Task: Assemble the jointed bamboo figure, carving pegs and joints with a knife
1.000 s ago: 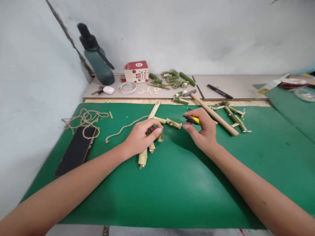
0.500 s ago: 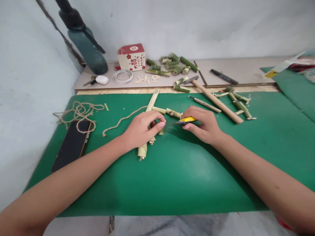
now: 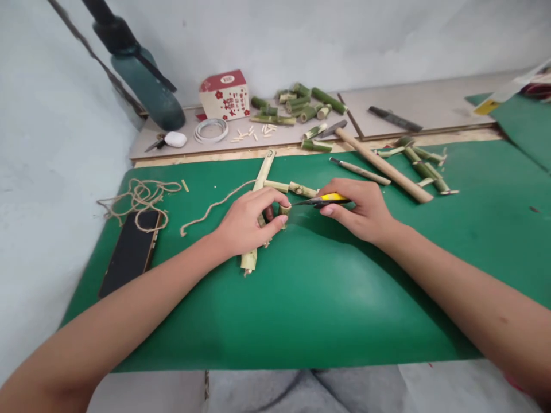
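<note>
Spread below a pale, scuffed wall (image 3: 344, 40): a smooth green tabletop (image 3: 327, 310), faintly glossy near the front edge. Held near its middle, upright between the curled fingers of the left hand (image 3: 253, 222): a short bamboo piece (image 3: 284, 210). Grasped in the fingers of the right hand (image 3: 359, 209): a yellow-and-black tool (image 3: 331, 198), with its thin tip at the bamboo's rim, too fine to tell whether touching. Partly under the left hand, a bamboo frame (image 3: 263, 172). To the left, tangled twine (image 3: 140, 198) over the top of a dark phone (image 3: 129, 252). To the right, a wooden-handled hammer (image 3: 383, 165) and a jointed bamboo figure (image 3: 424, 166). Along the back, on a pale grey board (image 3: 167, 150): a teal bottle (image 3: 148, 89), a red-and-white box (image 3: 226, 97), a tape roll (image 3: 210, 131), cut bamboo lengths (image 3: 298, 105) and a black marker (image 3: 395, 119).
</note>
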Motion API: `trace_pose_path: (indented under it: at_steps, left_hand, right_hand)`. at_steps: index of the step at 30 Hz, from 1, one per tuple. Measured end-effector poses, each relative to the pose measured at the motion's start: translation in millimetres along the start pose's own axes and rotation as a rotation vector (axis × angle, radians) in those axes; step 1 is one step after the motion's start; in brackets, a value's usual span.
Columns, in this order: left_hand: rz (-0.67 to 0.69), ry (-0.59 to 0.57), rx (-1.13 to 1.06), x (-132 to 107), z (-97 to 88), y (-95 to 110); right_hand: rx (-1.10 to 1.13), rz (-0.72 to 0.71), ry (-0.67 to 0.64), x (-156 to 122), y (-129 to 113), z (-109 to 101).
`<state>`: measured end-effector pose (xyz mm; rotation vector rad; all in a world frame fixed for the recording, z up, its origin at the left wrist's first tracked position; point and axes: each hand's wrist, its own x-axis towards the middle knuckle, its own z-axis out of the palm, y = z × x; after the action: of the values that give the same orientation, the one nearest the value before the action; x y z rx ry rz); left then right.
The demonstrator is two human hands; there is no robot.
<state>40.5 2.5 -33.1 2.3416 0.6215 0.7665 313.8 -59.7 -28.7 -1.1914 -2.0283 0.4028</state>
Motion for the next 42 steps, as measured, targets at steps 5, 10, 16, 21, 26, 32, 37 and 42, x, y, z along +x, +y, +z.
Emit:
trace_pose_path:
  at_steps: [5,10,16,21,26,32,37,42]
  left_hand:
    - [-0.004,-0.017,-0.025,0.4,-0.3,0.8]
    - [-0.04,-0.032,-0.031,0.0,-2.2,2.8]
    - [-0.087,-0.019,-0.021,-4.4,-0.7,-1.8]
    - [-0.059,-0.02,0.02,-4.5,-1.8,-0.8]
    - [-0.041,-0.014,0.028,-3.0,-3.2,0.4]
    - [-0.042,-0.008,0.012,-4.4,-2.2,-0.5]
    - [-0.053,0.005,-0.057,-5.2,0.2,-1.3]
    - [-0.04,0.033,-0.084,-3.9,1.7,-2.2]
  right_hand:
    - [-0.015,-0.013,0.054,-1.3,1.0,1.5]
    - [-0.048,0.004,0.127,-4.8,4.8,2.4]
    - [-0.042,0.033,0.142,-5.5,-2.3,5.1]
    - [-0.058,0.027,0.144,-3.9,-4.6,6.0]
    - [-0.058,-0.029,0.177,-1.5,-2.5,6.7]
    - [-0.081,-0.049,0.089,-1.4,-5.6,6.8]
    - [-0.107,-0.034,0.026,-1.6,-12.2,4.7]
    - [-0.127,-0.026,-0.013,-0.9,-12.7,4.7]
